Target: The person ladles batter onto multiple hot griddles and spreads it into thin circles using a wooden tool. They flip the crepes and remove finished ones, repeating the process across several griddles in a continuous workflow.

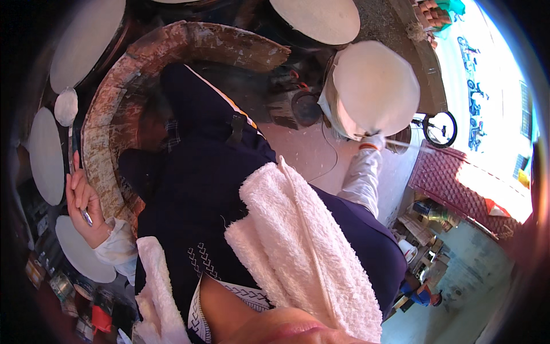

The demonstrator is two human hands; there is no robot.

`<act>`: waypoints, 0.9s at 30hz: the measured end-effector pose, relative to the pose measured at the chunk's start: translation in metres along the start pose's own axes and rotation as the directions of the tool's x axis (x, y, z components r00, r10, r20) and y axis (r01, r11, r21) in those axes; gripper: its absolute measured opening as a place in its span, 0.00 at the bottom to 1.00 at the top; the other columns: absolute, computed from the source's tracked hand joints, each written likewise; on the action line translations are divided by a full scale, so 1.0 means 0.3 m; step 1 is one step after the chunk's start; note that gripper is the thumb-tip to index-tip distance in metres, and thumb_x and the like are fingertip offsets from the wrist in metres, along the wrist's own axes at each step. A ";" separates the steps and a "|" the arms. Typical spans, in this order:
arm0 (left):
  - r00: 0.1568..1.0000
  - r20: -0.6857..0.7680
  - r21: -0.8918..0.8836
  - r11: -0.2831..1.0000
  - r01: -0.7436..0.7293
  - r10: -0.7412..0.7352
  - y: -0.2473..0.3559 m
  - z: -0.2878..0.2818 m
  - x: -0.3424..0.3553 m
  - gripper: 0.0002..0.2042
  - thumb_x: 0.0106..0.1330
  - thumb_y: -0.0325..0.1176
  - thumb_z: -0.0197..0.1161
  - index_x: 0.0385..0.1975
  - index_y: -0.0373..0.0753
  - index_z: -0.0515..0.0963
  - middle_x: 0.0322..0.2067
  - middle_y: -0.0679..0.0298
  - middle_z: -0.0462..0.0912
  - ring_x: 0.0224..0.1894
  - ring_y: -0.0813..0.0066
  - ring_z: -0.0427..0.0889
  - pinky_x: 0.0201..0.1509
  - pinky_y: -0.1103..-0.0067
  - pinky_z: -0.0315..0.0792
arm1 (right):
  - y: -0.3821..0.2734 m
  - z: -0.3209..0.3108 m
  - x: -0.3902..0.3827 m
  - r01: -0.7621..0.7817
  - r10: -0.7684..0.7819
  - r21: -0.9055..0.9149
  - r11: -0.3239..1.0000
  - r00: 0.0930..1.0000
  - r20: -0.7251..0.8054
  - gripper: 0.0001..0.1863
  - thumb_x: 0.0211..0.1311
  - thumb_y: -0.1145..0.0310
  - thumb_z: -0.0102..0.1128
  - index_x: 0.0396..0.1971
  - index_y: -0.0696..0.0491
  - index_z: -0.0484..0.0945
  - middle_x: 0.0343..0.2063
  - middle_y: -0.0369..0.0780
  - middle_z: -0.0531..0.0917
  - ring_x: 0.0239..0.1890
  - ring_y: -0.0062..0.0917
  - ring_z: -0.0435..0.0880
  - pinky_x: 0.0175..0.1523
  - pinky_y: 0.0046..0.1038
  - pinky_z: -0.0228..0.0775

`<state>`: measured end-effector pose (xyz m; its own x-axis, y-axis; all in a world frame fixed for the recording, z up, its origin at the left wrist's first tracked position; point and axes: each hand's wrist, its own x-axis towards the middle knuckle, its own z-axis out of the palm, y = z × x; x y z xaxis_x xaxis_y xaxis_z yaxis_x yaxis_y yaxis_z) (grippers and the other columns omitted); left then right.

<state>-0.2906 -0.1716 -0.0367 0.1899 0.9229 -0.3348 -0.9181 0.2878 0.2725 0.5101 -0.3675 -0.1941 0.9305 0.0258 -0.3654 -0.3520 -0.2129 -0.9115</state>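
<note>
Place looked like small workshop: big pale discs ringed scuffed curved rim, clutter crowded left side, white tub stood near greenish wall.

Tool handle glossy metal; towel cloth (fluffy, matt).

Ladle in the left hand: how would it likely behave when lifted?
The ladle would probably be stiff: its slim handle shows no sag. It likely feels head-heavy, as the wide round head sits well beyond the left hand.
</note>
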 end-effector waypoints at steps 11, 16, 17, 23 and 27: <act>0.999 -0.042 0.043 0.999 0.020 -0.018 0.024 0.075 0.049 0.24 0.81 0.27 0.39 0.71 0.24 0.44 0.30 0.63 0.62 0.18 0.84 0.60 0.19 0.86 0.64 | 0.253 0.142 -0.079 -0.231 0.222 -0.072 0.970 0.968 -0.114 0.10 0.66 0.64 0.61 0.37 0.56 0.75 0.28 0.36 0.79 0.26 0.23 0.76 0.29 0.27 0.68; 0.999 -0.054 -0.007 1.000 -0.004 0.004 0.064 0.107 0.036 0.24 0.81 0.27 0.38 0.71 0.24 0.44 0.31 0.61 0.63 0.17 0.81 0.60 0.18 0.84 0.65 | 0.229 0.124 -0.109 -0.213 0.198 -0.099 0.972 0.969 -0.148 0.12 0.66 0.64 0.61 0.41 0.57 0.76 0.31 0.36 0.81 0.29 0.23 0.78 0.33 0.27 0.70; 0.999 -0.048 -0.026 1.000 -0.004 0.002 0.060 0.111 0.038 0.24 0.81 0.27 0.38 0.71 0.25 0.44 0.31 0.61 0.63 0.17 0.81 0.60 0.18 0.84 0.65 | 0.220 0.110 -0.119 -0.208 0.191 -0.092 0.974 0.967 -0.165 0.13 0.66 0.63 0.61 0.42 0.57 0.76 0.31 0.36 0.81 0.30 0.23 0.78 0.34 0.27 0.70; 0.998 -0.059 -0.050 0.998 -0.031 0.028 0.032 0.125 -0.027 0.24 0.82 0.29 0.37 0.72 0.26 0.44 0.31 0.60 0.64 0.17 0.80 0.60 0.18 0.83 0.64 | 0.125 0.291 -0.267 -0.013 0.005 -0.063 0.998 0.991 -0.136 0.16 0.67 0.62 0.62 0.48 0.58 0.78 0.35 0.36 0.83 0.34 0.24 0.80 0.39 0.26 0.72; 0.970 -0.171 0.129 0.980 -0.149 0.170 0.058 0.205 -0.110 0.23 0.80 0.28 0.40 0.72 0.28 0.50 0.33 0.63 0.68 0.17 0.80 0.63 0.20 0.85 0.66 | 0.037 0.833 -0.704 0.247 -0.212 -0.042 0.968 0.899 0.382 0.19 0.67 0.62 0.62 0.51 0.59 0.79 0.37 0.36 0.84 0.36 0.24 0.82 0.42 0.26 0.74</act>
<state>-0.2914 -0.1814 0.0345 -0.0314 0.9011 -0.4325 -0.8837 0.1771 0.4332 0.2845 -0.1312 -0.1743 0.8730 0.4416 -0.2072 -0.1070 -0.2410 -0.9646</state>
